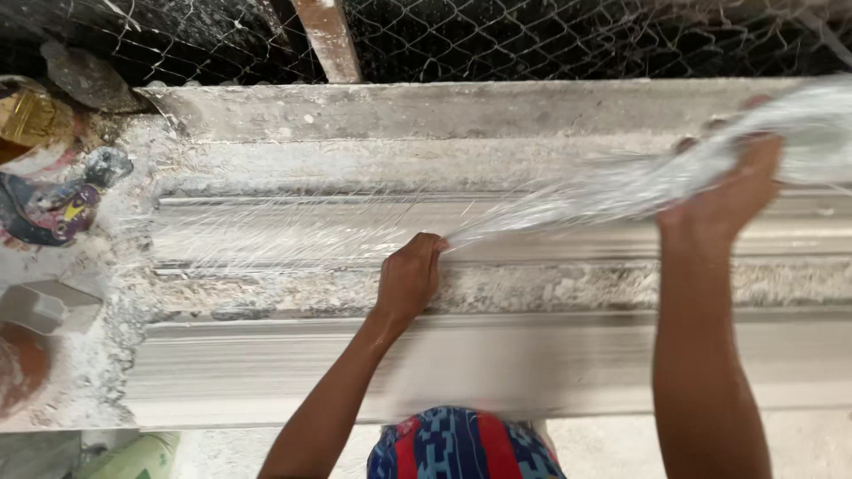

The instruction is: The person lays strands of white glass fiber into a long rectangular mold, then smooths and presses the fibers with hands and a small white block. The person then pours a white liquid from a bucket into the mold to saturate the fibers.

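Note:
A long whitish plaster moulding form [497, 355] lies across the bench with ridges and grooves running left to right. A thin sheet of glass-fibre strands [293, 231] is spread over its middle groove. My left hand [410, 277] pinches the fibre at the centre of the form. My right hand [729, 191] is raised at the right and grips a bunched, blurred hank of the same fibre [621, 186], which stretches between both hands.
A paint-stained brush [53, 208] and a brass-coloured object [31, 115] lie at the left end, with a grey stone [84, 78] above. Wire mesh [577, 35] and a wooden post [328, 40] stand behind. Blue-and-red patterned cloth [461, 443] shows at the bottom.

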Demonstrator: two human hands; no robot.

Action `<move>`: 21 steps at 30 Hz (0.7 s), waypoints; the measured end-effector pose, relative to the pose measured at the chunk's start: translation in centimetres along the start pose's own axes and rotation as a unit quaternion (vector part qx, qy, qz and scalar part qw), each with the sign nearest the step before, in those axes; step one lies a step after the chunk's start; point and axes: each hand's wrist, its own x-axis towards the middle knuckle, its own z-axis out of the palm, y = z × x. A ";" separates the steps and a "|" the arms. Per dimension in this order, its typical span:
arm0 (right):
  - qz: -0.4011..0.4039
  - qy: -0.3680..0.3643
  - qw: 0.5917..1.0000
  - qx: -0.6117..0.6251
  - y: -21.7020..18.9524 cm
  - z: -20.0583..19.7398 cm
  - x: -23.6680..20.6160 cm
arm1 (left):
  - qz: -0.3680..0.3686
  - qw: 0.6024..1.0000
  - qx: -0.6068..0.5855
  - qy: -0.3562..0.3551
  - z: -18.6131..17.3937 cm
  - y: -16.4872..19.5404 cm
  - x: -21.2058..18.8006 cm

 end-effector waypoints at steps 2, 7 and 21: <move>-0.011 -0.049 0.998 0.048 -0.9 -2.5 3.6 | 0.000 1.000 0.011 -0.008 1.0 1.3 0.8; -0.007 -0.078 0.997 0.025 -1.6 -9.3 11.7 | 0.036 0.999 -0.010 0.033 6.2 7.9 2.4; 0.036 -0.148 0.987 -0.054 -8.8 -22.4 21.4 | -0.006 0.998 -0.013 0.056 21.8 15.5 4.7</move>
